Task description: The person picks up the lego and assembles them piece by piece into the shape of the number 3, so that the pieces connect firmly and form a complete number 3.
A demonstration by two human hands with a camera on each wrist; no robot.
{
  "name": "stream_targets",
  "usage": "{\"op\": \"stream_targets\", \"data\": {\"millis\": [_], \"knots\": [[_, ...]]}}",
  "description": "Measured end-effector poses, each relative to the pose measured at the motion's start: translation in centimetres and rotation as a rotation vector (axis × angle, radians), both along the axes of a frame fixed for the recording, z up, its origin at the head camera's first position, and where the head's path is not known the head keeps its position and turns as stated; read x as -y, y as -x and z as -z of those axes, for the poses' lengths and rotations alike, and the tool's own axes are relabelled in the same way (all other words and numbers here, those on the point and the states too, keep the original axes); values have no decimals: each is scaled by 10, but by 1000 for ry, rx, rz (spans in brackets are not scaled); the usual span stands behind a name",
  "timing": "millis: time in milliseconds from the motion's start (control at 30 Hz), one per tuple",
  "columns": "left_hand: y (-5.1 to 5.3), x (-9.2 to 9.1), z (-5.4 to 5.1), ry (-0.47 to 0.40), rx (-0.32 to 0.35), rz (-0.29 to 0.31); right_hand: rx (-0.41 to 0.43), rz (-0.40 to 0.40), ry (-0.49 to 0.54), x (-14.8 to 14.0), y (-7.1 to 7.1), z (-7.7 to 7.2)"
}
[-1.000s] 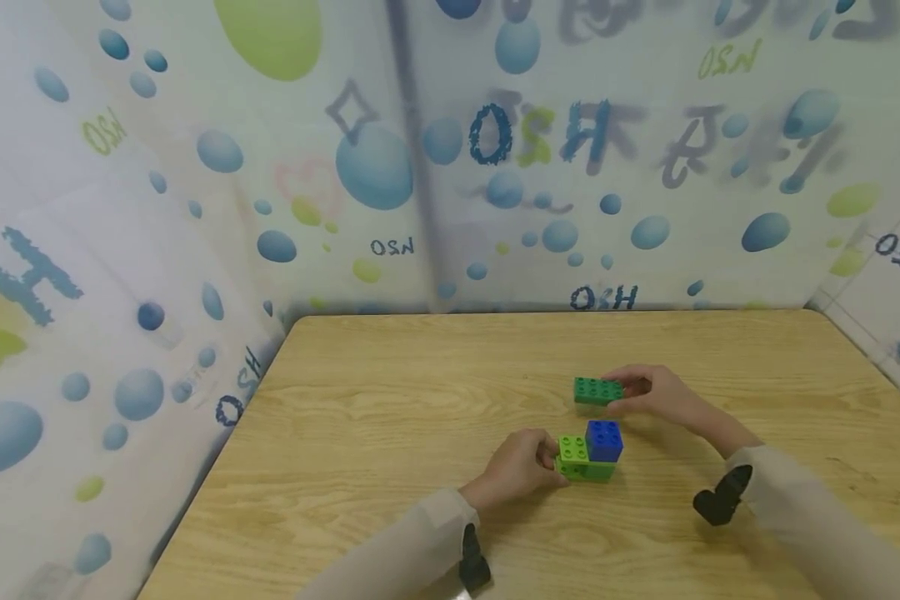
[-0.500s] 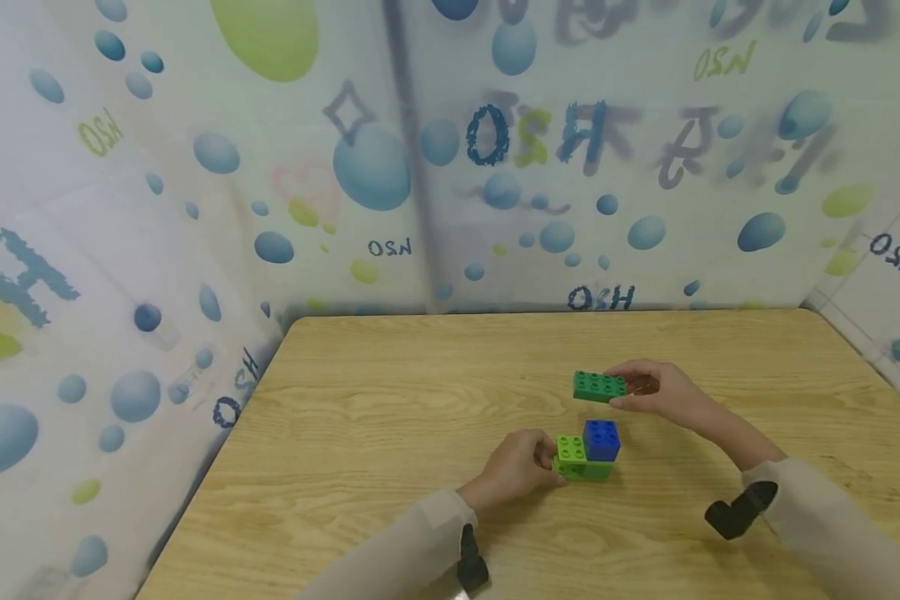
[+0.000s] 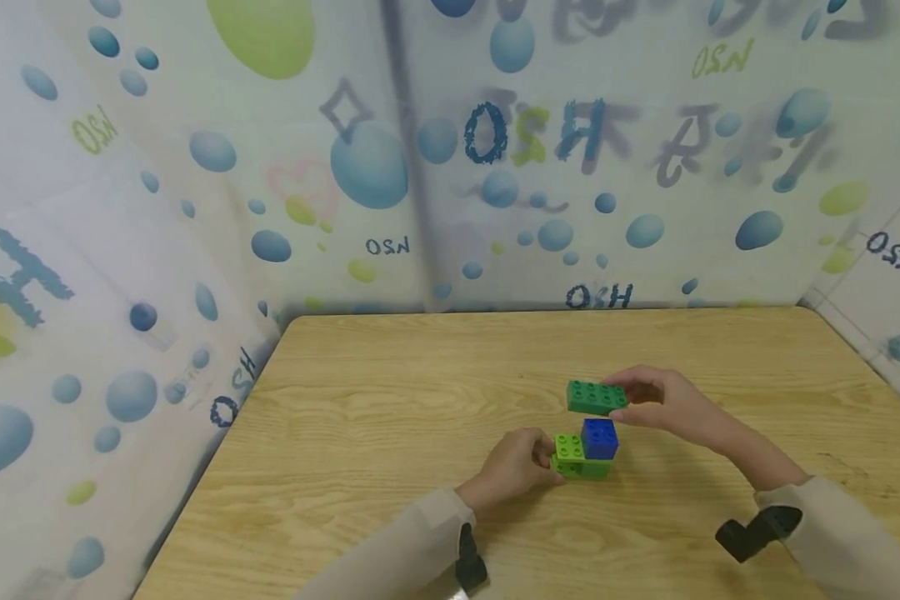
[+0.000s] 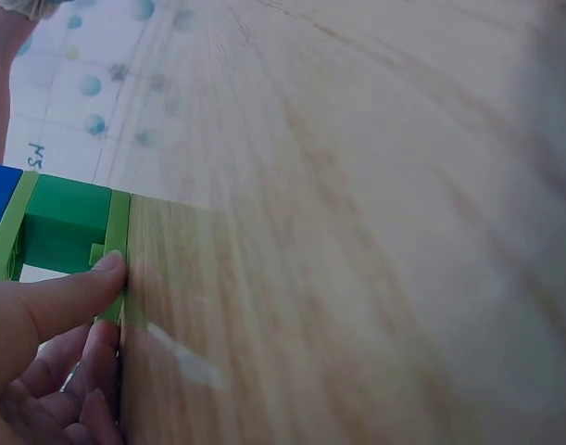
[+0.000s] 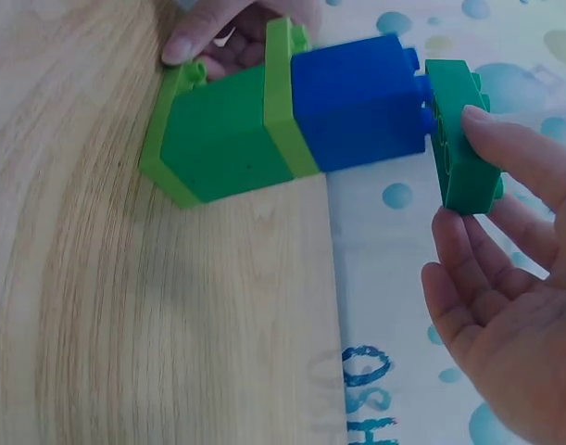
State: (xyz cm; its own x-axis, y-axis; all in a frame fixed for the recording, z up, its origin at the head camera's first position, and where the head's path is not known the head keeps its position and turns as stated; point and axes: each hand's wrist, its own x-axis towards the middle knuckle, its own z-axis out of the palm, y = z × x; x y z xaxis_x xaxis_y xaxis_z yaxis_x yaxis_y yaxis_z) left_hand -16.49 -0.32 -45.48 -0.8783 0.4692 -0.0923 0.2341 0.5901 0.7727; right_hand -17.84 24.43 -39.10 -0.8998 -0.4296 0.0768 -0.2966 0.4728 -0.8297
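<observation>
A stack of toy building bricks stands on the table. From the bottom it has a lime plate (image 5: 162,153), a green brick (image 5: 229,137), another lime plate (image 3: 569,447) and a blue brick (image 3: 599,440) at the right end. My left hand (image 3: 516,468) pinches the bottom lime plate by its left end, the thumb (image 4: 106,264) at its edge. Over the blue brick, my right hand (image 3: 671,406) holds a dark green eight-stud brick (image 3: 596,398) between thumb and fingers. In the right wrist view this brick's hollow underside faces the blue studs, slightly tilted; whether they touch I cannot tell.
The wooden table (image 3: 390,400) extends around the stack. Behind it and at the left hangs a white sheet (image 3: 450,217) printed with bubbles and lettering. Both sleeves carry dark straps, one visible at the right wrist (image 3: 757,533).
The right hand has raised the dark green brick off the table behind the stack, then brought it nearer, over the blue brick. The left hand keeps its hold on the stack.
</observation>
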Motion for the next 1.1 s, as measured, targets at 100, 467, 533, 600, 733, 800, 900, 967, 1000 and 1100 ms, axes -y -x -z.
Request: {"op": "stream_targets", "data": {"millis": [100,467,533,600,733,800,900,967,1000,1100], "knots": [[0,0,1,0,-8,0,-16,-22,7,1,-5,-2],[0,0,0,-6,-21,1,-31,-109,25,6,-16,-4],[0,0,0,-9,-25,3,-36,-122,21,7,-17,-5],[-1,0,0,-10,-27,5,-37,-127,15,9,-18,-5],[-1,0,0,-8,-26,6,-36,-122,0,10,-19,-6],[-1,0,1,-7,-24,4,-36,-111,-4,11,-20,-6],[-1,0,1,-5,-20,2,-45,-88,-17,12,-22,-5],[-1,0,1,-6,-18,0,-61,-66,-36,13,-23,-4],[-1,0,1,-5,-18,-1,-71,-58,-49,13,-24,-5],[-1,0,1,-7,-18,-2,-103,-35,-89,14,-24,-5]]}}
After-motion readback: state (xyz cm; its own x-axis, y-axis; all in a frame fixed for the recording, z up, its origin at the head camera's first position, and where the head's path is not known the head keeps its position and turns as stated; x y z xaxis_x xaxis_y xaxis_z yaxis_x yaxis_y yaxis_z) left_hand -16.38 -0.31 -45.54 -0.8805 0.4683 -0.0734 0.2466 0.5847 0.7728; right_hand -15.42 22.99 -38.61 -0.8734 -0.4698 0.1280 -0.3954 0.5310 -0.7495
